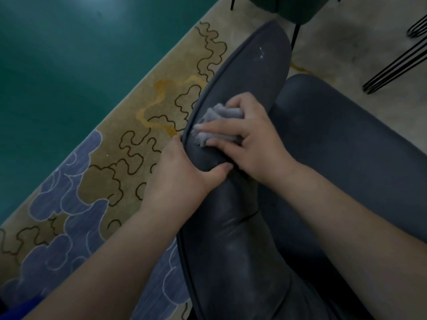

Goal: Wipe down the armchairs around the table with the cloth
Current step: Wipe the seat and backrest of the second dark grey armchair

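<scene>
A lounge: patterned rug, leather armchair, hairpin-legged furniture.

Two bare forearms come in from bottom of frame, no sleeves visible anywhere up to the frame edge. Left hand and right hand both bare: no gloves, rings, watch or wristbands. Nails short, unpainted as far as visible. Forearms broad, wrists w/ soft creases. Small patch of blue at bottom-left corner by left arm, poss. clothing, can't tell.
</scene>
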Demonstrator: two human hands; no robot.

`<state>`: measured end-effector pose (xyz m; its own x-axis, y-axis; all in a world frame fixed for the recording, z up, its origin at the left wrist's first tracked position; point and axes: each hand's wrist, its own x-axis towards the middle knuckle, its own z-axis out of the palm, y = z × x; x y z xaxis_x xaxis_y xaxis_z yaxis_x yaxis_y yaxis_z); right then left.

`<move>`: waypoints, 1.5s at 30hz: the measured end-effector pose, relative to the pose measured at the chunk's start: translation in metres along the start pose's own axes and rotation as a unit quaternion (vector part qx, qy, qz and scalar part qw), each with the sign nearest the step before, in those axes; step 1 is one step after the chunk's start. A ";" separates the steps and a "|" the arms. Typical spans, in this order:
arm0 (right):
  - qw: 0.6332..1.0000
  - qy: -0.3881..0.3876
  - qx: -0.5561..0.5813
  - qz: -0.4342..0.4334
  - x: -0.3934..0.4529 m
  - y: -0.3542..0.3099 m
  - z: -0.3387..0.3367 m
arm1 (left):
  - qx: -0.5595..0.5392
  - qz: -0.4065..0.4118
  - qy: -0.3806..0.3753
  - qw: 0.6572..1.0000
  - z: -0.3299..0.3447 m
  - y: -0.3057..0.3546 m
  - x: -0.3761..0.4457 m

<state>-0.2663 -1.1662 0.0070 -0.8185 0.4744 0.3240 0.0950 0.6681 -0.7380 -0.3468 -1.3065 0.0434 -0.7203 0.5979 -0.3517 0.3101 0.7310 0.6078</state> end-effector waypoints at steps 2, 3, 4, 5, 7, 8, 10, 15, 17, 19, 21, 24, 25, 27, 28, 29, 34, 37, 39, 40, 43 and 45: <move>0.999 -0.024 -0.031 -0.010 0.009 0.004 -0.002 | 0.033 0.015 0.000 0.999 0.000 0.002 0.003; 0.999 -0.009 -0.038 0.013 0.016 0.011 -0.004 | 0.050 0.018 -0.004 0.999 -0.001 0.004 0.006; 0.998 0.018 -0.037 0.044 0.023 0.018 -0.005 | 0.066 0.022 -0.008 0.998 -0.002 0.007 0.008; 0.995 0.053 -0.030 0.080 0.028 0.025 -0.007 | 0.079 0.026 -0.010 0.996 -0.004 0.010 0.011; 0.980 0.109 0.018 0.164 0.034 0.036 -0.013 | 0.100 0.034 -0.011 0.994 -0.004 0.018 0.016; 0.969 0.129 0.048 0.204 0.034 0.042 -0.016 | 0.114 0.037 -0.011 0.993 -0.002 0.023 0.021; 0.946 0.171 0.091 0.260 0.031 0.054 -0.024 | 0.164 0.036 -0.008 0.986 0.001 0.035 0.035; 0.919 0.236 0.129 0.289 0.030 0.081 -0.037 | 0.265 0.068 0.010 0.962 0.014 0.070 0.087; 0.934 0.212 0.114 0.263 0.040 0.079 -0.035 | 0.262 0.077 0.034 0.961 0.020 0.069 0.093; 0.957 0.185 0.087 0.205 0.053 0.067 -0.027 | 0.252 0.080 0.053 0.963 0.023 0.064 0.093; 0.982 0.150 0.017 0.111 0.063 0.061 -0.018 | 0.252 0.073 0.058 0.963 0.024 0.063 0.093; 0.980 0.158 -0.022 0.120 0.079 0.086 -0.023 | 0.262 0.067 0.061 0.961 0.025 0.068 0.093; 0.967 0.189 -0.001 0.170 0.085 0.097 -0.030 | 0.264 0.067 0.059 0.960 0.025 0.068 0.093; 0.936 0.232 0.062 0.256 0.095 0.107 -0.037 | 0.261 0.064 0.058 0.962 0.024 0.069 0.093; 0.932 0.234 0.080 0.267 0.096 0.105 -0.035 | 0.261 0.063 0.059 0.961 0.024 0.069 0.092; 0.936 0.227 0.088 0.254 0.093 0.098 -0.031 | 0.264 0.064 0.061 0.960 0.023 0.069 0.093; 0.982 0.160 -0.029 0.092 0.083 0.082 -0.019 | 0.274 0.061 0.064 0.957 0.025 0.069 0.093; 0.972 0.189 -0.041 0.132 0.101 0.100 -0.025 | 0.278 0.061 0.069 0.956 0.026 0.068 0.095; 0.958 0.217 -0.011 0.187 0.113 0.108 -0.030 | 0.275 0.063 0.073 0.957 0.026 0.067 0.095; 0.948 0.232 0.010 0.219 0.118 0.113 -0.032 | 0.274 0.063 0.074 0.957 0.026 0.067 0.094; 0.922 0.247 0.058 0.293 0.129 0.123 -0.041 | 0.271 0.066 0.073 0.957 0.026 0.068 0.092; 0.918 0.247 0.060 0.306 0.127 0.122 -0.040 | 0.270 0.070 0.074 0.957 0.026 0.068 0.093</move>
<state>-0.3359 -1.0009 -0.0181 -0.2735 0.9613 0.0342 0.3648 0.1365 -0.9210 -0.3764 -1.1930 0.0332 -0.7159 0.6785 -0.1647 0.6569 0.7345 0.1701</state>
